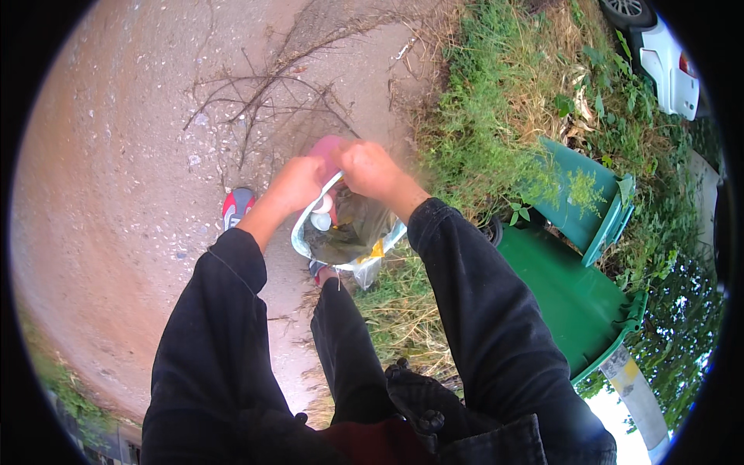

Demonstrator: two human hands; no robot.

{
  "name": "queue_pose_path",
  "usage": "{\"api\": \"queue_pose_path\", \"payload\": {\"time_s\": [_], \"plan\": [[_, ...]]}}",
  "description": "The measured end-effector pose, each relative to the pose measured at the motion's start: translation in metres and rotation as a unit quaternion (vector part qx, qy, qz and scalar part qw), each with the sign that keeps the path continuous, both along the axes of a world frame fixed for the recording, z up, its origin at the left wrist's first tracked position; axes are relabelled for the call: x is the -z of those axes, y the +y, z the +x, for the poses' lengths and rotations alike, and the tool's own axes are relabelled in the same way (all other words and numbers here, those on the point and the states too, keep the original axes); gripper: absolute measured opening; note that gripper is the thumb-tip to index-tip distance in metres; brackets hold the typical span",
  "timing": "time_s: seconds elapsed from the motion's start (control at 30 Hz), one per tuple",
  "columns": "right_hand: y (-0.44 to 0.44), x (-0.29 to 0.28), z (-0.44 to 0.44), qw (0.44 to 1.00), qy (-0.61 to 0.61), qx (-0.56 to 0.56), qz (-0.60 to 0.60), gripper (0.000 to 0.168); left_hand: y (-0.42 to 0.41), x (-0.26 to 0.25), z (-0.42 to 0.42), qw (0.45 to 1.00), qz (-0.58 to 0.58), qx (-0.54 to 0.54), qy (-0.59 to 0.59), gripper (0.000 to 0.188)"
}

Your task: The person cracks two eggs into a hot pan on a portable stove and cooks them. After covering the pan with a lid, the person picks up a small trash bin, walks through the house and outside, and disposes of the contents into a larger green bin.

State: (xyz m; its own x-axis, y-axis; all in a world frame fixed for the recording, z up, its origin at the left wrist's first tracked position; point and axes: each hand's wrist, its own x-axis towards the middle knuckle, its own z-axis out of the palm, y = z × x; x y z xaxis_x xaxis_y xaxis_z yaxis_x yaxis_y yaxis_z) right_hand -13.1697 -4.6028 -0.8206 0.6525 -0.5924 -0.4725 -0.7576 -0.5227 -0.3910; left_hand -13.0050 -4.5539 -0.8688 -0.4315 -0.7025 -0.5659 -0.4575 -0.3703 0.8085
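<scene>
A small pink waste bin (298,241) with a pale rim is between my arms, its opening facing me. Inside sit a dark see-through liner bag (363,215), two whitish rounded items (321,221) and a yellow wrapper (376,249). A piece of clear plastic (366,274) hangs over the rim on my side. My left hand (299,181) is closed at the far edge of the bin. Close beside it, my right hand (372,173) grips that same edge. My fingertips are partly hidden and blurred, so I cannot tell whether they also hold the liner.
A green wheeled bin (558,290) with its lid (575,197) thrown back stands at the right. Dry branches (261,99) lie on the pavement (133,174) ahead. Weeds (482,122) line the right edge, with a parked white car (668,75) beyond.
</scene>
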Motion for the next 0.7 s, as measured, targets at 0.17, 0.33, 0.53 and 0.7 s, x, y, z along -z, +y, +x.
{"api": "queue_pose_path", "payload": {"time_s": [0.17, 0.33, 0.53, 0.7], "plan": [[0.004, -0.005, -0.003, 1.0, -0.013, 0.007, -0.017, 0.017, 0.001, 0.0, -0.003, 0.999, -0.018, -0.043, 0.012, 0.017], [0.013, -0.003, -0.006, 0.989, -0.1, 0.089, -0.058, 0.019, 0.004, -0.005, -0.01, 0.998, -0.026, -0.053, 0.003, 0.02], [0.011, -0.003, -0.01, 0.96, -0.198, 0.194, -0.03, 0.019, -0.003, -0.03, -0.047, 0.969, -0.033, -0.236, 0.062, 0.022], [0.027, -0.015, -0.077, 0.894, -0.121, 0.432, -0.005, 0.033, -0.012, -0.041, -0.032, 0.99, -0.033, -0.091, -0.099, 0.015]]}}
